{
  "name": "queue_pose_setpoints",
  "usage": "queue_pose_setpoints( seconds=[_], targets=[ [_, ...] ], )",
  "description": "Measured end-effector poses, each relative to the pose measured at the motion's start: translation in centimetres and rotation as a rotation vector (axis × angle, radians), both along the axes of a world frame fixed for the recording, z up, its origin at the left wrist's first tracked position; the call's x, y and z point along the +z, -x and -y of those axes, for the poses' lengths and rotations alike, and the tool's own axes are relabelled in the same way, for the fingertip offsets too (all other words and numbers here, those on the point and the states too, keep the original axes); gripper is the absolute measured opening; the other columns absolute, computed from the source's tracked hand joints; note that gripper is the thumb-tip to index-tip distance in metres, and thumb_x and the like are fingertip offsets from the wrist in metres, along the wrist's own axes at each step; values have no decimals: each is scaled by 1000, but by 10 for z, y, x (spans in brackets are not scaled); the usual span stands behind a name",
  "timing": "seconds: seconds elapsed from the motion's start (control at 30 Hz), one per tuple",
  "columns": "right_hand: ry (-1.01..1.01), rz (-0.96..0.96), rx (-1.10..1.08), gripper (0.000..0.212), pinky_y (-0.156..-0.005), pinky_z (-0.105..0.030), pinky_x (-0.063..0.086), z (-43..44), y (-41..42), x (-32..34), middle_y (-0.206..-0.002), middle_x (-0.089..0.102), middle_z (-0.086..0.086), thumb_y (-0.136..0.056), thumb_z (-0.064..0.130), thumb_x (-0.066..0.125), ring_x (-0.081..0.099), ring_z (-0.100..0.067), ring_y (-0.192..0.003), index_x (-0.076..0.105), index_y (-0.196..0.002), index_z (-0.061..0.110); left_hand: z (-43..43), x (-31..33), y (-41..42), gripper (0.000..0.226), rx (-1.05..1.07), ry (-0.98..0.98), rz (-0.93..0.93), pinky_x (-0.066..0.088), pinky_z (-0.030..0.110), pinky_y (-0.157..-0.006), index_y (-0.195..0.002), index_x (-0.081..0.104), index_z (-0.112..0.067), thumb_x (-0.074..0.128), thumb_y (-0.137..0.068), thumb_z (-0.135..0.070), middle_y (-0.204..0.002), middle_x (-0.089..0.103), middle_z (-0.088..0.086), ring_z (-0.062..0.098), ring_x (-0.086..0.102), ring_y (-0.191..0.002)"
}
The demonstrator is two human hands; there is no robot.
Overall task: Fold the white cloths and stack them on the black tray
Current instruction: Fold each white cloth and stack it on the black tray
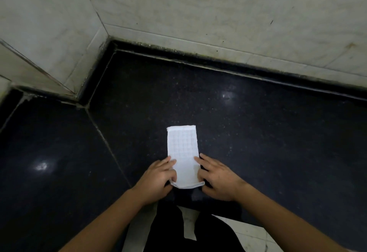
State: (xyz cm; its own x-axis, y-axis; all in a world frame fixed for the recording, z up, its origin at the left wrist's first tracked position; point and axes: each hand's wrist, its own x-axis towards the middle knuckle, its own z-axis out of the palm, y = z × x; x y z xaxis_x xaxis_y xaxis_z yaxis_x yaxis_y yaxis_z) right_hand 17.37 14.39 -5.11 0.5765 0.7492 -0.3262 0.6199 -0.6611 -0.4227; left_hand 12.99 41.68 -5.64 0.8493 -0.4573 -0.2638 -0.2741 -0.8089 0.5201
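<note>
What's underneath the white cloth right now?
The white cloth lies on the black stone surface. Left hand grips and right hand touches its near end; anything directly beneath is covered.

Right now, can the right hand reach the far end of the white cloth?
Probably yes. The right hand touches the white cloth at its near end, and only bare black surface lies alongside up to the far end, so nothing looks in the way.
</note>
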Motion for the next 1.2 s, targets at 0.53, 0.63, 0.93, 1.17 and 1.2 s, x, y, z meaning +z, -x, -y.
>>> queue_pose_setpoints(
  seconds=[0.53,0.63,0.93,1.17,1.2],
  targets=[
    [-459,-635,-990,9,-92,-33,57,-37,-86,-5,-91,77,3,-87,23,77,72,-11,-88,75,-95,19,5,14,-88,9,1009,534,-422,46,12,-64,-90,73,-18,74,-85,-10,-84,71,-6,5,64,-76],
    [-427,-554,-1065,13,-91,-32,57,-45,-95,-19,-89,76,5,-87,28,76,72,-13,-88,76,-98,23,8,4,-102,14,1123,521,-385,52,21,-78,-93,72,-16,79,-81,-11,-91,72,1,13,68,-85],
    [-283,-367,-1028,20,-73,-17,48,-51,-100,-16,-80,68,13,-90,40,69,64,1,-82,66,-109,37,16,-7,-106,17,1238,471,-321,54,30,-89,-94,73,-19,82,-79,-20,-92,72,-4,12,69,-90],
    [-333,-258,-1065,21,-77,-30,56,-50,-90,-21,-82,69,20,-89,48,66,65,2,-77,67,-109,39,22,-12,-102,16,1299,497,-258,57,34,-87,-78,70,-36,83,-77,-28,-86,74,-10,8,69,-84],
    [-323,-240,-1063,22,-76,-30,56,-52,-90,-21,-82,69,21,-90,49,65,64,2,-77,66,-110,39,22,-13,-102,15,1311,482,-247,57,35,-86,-79,70,-36,83,-77,-30,-87,73,-11,8,69,-84]
  ],
)
